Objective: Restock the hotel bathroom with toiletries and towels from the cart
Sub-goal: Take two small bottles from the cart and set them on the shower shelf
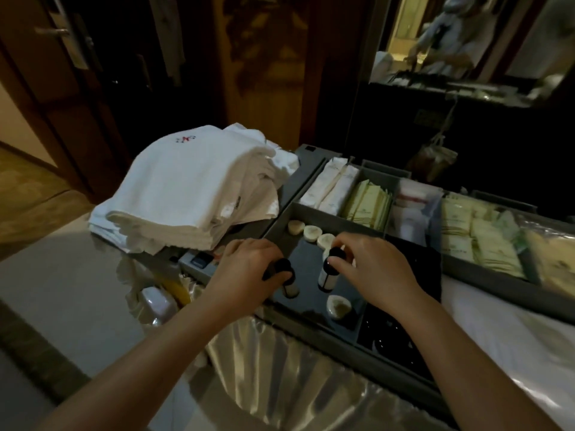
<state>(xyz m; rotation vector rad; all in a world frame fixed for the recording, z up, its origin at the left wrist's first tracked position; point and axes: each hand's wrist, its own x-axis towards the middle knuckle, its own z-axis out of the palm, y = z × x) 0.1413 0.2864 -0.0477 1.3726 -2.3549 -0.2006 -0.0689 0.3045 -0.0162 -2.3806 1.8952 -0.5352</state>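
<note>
Both hands work over the grey cart tray [326,213]. My left hand [245,265] grips a small clear bottle with a black cap [287,283] at the tray's near left edge. My right hand [373,269] pinches the black cap of a second small bottle [328,273] standing upright in the same dark compartment. A row of round wrapped soaps [311,234] lies behind the bottles, and one more round soap [339,306] sits in front. A stack of folded white towels [193,188] rests on the cart to the left.
Compartments further back hold white sachets [333,185], yellow-green packets [370,200] and more packets [476,241] at right. A lined waste bag [280,368] hangs open below the tray. A dark wooden door [62,73] stands at left, a mirror [466,35] at upper right.
</note>
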